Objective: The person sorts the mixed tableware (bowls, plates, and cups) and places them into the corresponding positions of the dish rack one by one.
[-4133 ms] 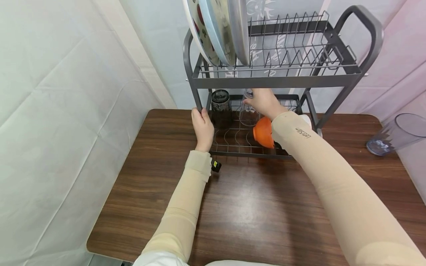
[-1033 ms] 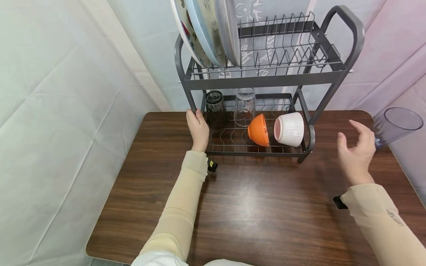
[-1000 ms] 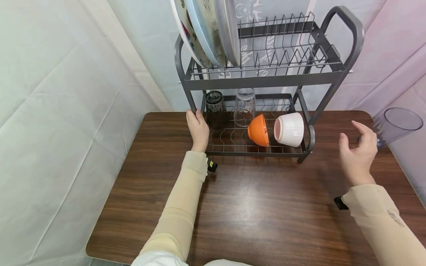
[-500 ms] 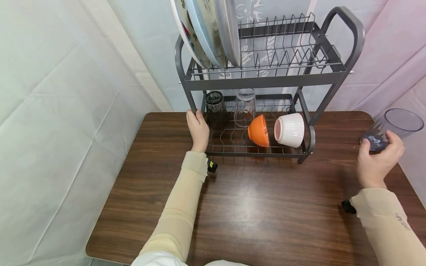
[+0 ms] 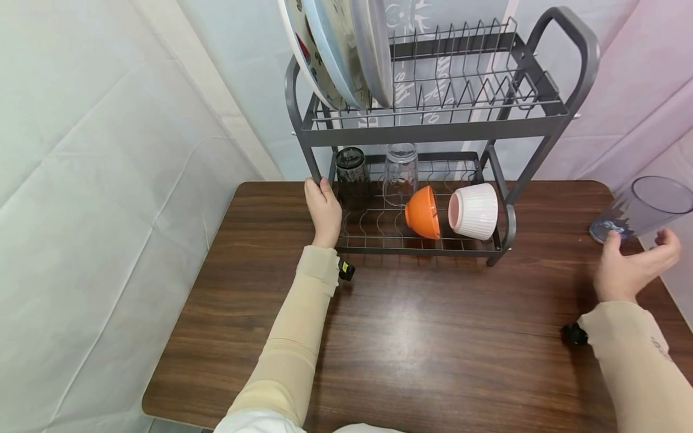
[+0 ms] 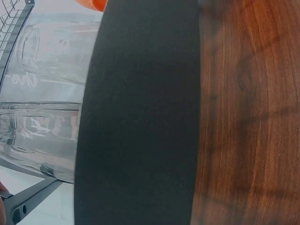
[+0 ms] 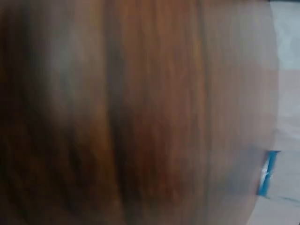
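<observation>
My left hand [image 5: 323,211] grips the left front post of a dark grey two-tier dish rack [image 5: 433,130]. At the table's right side, my right hand [image 5: 633,267] is spread with thumb and fingers apart, nothing between them. Its fingertips are just in front of a tall clear bluish tumbler [image 5: 617,224], which leans to the right. On the rack's lower shelf, a dark glass [image 5: 352,171] and a clear glass [image 5: 400,177] stand upside down at the back. An orange bowl [image 5: 422,212] and a white ribbed bowl [image 5: 476,211] lie on their sides in front.
Several large plates [image 5: 373,54] stand on edge at the left of the upper tier. The brown wooden table [image 5: 406,337] backs onto white sheeting [image 5: 108,180]. In the right wrist view the wood is blurred, with a blue-edged clear piece [image 7: 268,173] at right.
My right hand has left the clear glass on the lower shelf and moved right, towards the tumbler, then slightly further right and nearer me. My left hand keeps hold of the post.
</observation>
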`<state>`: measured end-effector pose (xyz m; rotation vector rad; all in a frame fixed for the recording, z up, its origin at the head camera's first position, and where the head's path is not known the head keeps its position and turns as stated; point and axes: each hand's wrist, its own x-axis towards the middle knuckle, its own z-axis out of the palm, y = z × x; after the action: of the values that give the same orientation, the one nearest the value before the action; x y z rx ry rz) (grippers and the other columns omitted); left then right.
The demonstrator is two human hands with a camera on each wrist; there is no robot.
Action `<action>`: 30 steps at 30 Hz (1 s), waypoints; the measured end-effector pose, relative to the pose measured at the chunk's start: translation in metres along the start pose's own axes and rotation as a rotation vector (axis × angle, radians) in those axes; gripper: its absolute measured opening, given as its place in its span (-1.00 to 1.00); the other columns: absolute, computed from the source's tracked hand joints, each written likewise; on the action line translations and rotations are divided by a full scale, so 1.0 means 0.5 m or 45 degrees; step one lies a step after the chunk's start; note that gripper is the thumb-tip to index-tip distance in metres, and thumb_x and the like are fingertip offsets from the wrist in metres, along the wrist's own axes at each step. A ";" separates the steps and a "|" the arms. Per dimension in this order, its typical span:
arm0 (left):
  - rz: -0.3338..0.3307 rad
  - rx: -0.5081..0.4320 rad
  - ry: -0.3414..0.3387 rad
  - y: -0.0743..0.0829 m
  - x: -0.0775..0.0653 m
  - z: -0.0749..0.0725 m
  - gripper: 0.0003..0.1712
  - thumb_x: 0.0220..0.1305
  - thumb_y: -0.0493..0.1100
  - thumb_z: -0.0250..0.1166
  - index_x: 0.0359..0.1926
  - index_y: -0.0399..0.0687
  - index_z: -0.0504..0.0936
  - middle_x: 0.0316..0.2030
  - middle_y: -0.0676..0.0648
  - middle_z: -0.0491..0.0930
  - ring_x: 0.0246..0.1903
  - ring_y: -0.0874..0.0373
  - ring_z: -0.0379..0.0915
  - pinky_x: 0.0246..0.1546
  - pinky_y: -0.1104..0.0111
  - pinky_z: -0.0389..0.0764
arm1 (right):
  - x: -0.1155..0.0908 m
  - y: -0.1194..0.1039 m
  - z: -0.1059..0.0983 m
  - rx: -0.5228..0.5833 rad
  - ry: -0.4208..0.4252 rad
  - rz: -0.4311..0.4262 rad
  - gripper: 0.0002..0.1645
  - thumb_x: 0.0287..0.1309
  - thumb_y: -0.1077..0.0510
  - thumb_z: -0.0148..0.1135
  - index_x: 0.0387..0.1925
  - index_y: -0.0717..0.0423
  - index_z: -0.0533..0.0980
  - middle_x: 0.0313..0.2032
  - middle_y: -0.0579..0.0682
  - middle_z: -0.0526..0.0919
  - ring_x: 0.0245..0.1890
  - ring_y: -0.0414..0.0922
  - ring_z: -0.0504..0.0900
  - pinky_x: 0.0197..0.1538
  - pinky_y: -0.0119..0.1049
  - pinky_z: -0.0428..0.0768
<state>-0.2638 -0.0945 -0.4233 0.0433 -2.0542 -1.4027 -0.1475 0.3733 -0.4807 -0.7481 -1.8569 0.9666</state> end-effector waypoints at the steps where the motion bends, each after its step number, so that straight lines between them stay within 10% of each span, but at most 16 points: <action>1: -0.001 0.003 -0.001 -0.001 0.000 -0.001 -0.60 0.33 0.04 -0.24 -0.32 -0.25 0.25 -0.45 -0.08 0.16 -0.47 0.11 0.10 -0.41 0.40 0.21 | 0.006 0.012 0.003 -0.017 -0.026 0.030 -0.42 0.02 -0.01 0.07 0.08 -0.05 0.12 0.05 -0.22 0.12 0.08 -0.44 0.05 0.17 -0.63 -0.01; 15: -0.020 -0.016 -0.012 -0.003 -0.002 -0.004 -0.66 0.34 -0.03 -0.22 -0.30 -0.27 0.26 -0.45 -0.08 0.16 -0.47 0.10 0.10 -0.41 0.40 0.20 | 0.072 0.069 0.026 -0.017 -0.466 0.505 0.03 -0.06 -0.14 0.15 0.22 -0.42 -0.35 0.24 -0.25 -0.25 0.27 -0.34 -0.22 0.33 -0.47 -0.11; 30: 0.008 0.016 -0.014 -0.005 0.002 0.002 -0.63 0.34 0.01 -0.25 -0.31 -0.24 0.25 -0.45 -0.06 0.14 -0.47 0.13 0.09 -0.42 0.42 0.20 | 0.112 0.092 0.049 -0.113 -0.579 0.567 0.18 -0.04 -0.07 0.13 0.24 -0.15 -0.57 0.32 -0.15 -0.54 0.30 -0.39 -0.44 0.31 -0.57 -0.26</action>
<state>-0.2658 -0.0953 -0.4249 0.0345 -2.0702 -1.3894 -0.1884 0.4337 -0.5033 -1.0953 -2.1792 1.4368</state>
